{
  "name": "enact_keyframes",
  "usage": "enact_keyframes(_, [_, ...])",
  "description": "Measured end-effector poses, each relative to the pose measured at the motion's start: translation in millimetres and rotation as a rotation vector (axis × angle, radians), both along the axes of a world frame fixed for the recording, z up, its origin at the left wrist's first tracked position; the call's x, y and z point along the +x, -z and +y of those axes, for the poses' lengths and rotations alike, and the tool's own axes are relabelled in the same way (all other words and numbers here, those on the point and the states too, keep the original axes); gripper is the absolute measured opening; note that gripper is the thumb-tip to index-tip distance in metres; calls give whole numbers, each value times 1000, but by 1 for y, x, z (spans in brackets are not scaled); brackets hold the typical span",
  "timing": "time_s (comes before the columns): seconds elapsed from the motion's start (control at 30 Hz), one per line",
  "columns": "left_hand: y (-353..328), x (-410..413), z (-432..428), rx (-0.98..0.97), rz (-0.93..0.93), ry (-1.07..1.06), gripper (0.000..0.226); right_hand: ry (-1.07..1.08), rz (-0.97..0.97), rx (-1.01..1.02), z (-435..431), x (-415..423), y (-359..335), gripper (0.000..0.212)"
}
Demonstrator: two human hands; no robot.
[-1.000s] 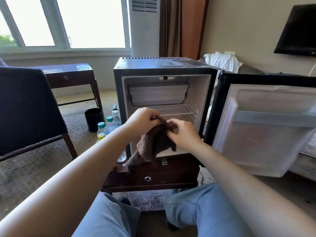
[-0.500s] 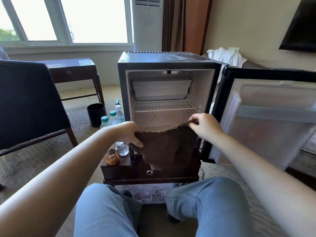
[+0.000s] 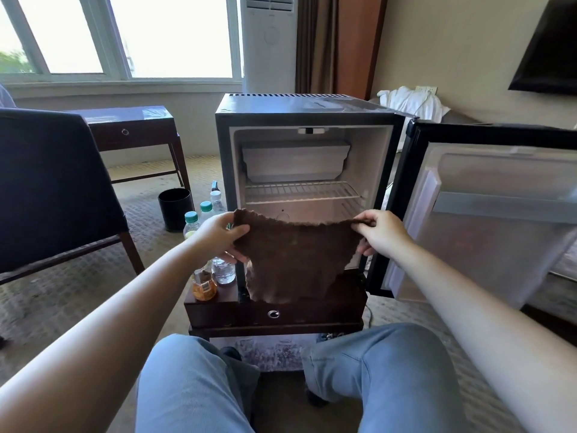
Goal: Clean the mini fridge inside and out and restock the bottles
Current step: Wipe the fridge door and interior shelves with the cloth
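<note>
Bare left arm (image 3: 118, 314) and bare right arm (image 3: 474, 307), uncovered from wrist to the frame's edge. Likewise bare: left hand (image 3: 218, 237) and right hand (image 3: 385, 235); nails too small to judge. Wearing light-blue jeans (image 3: 193, 389): faded denim, soft-looking, paler across the tops of the thighs and knees, darker in the folds. Long creases down the inner side of the left leg; smoother fabric on the right leg, with a few wrinkles bunched near the knee. Dark shoe (image 3: 316, 400) below the right leg, a second dark toe (image 3: 231, 352) beside the left knee, both in shadow, details unclear.
</note>
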State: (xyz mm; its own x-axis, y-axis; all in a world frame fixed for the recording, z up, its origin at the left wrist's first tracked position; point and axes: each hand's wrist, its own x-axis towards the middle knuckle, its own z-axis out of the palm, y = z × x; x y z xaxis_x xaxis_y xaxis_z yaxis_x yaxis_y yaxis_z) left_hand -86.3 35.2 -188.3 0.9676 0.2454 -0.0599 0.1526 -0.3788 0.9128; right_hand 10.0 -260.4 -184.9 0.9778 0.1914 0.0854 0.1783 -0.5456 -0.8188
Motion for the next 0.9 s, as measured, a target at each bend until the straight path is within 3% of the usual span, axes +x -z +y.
enact_keyframes(0.1, [3, 3, -2, 102, -87, -63, 22, 8, 92, 97, 7, -6, 0, 12])
enact_keyframes(0.27, [-1, 6, -4, 173, -209, -157, 25, 12, -20, 75, 12, -7, 3, 11])
enact_keyframes(0.4, [-3, 2, -5, 216, -269, -186, 27, -117, -11, 33, 6, -5, 1, 42])
enact_keyframes(0.5, [-1, 1, -1, 160, -251, -158, 15, -239, 48, 31, 1, -3, 4, 59])
enact_keyframes(0.57, [0, 0, 0, 177, -220, -104, 9, -207, 19, 11, -1, -2, 6, 53])
enact_keyframes(0.73, [1, 3, -4, 587, -121, -15, 33, -76, -82, -73, -1, -3, 6, 32])
enact_keyframes(0.9, [6, 5, -3, 708, -162, -57, 24, -65, -125, -91, -3, -6, 2, 22])
